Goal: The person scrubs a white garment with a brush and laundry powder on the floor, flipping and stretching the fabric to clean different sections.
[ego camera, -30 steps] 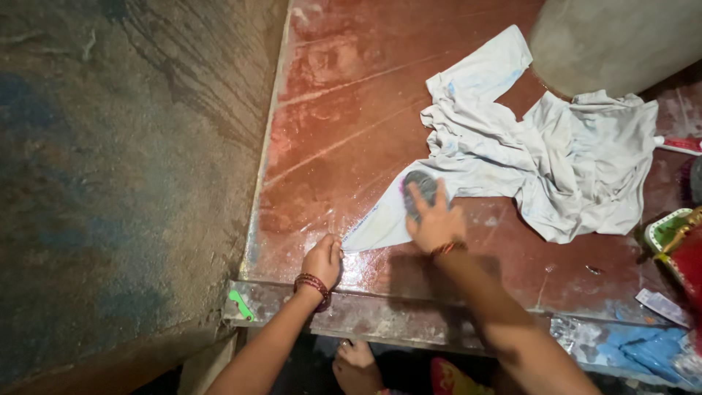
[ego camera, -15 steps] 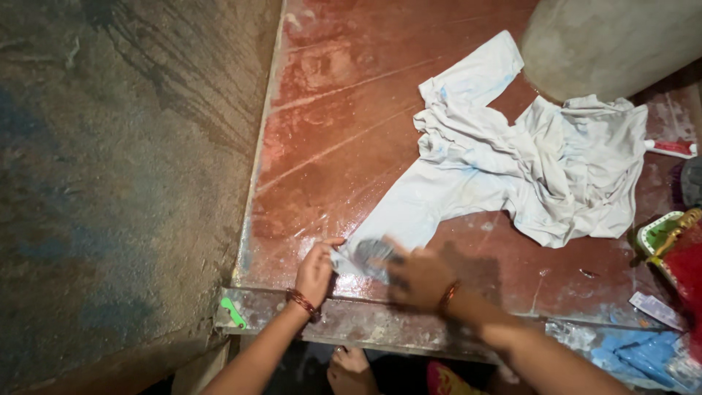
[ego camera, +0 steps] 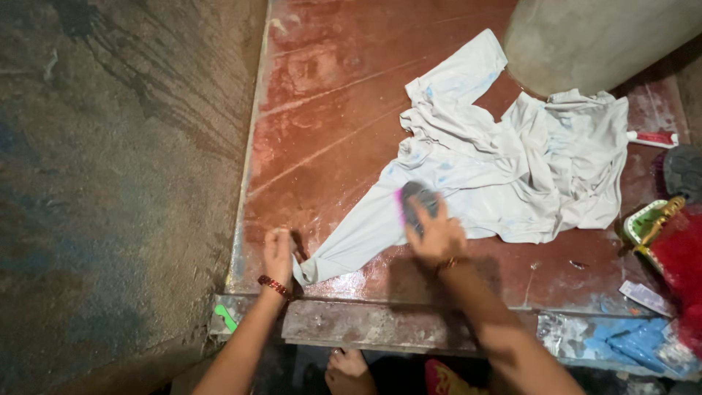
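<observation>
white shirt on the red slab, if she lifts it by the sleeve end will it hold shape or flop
Probably flop: the white shirt lies crumpled in soft folds. It looks wet, clinging flat to the glossy slab, so likely heavy and dragging. The left hand pins the sleeve end while the right hand presses a brush.

Our right hand covers most of the brush, so we see only its grey top and pink edge. Our left hand is blurred, its grip on the sleeve end unclear. The grey drum and red cloth are cut off by the picture's edges.
</observation>
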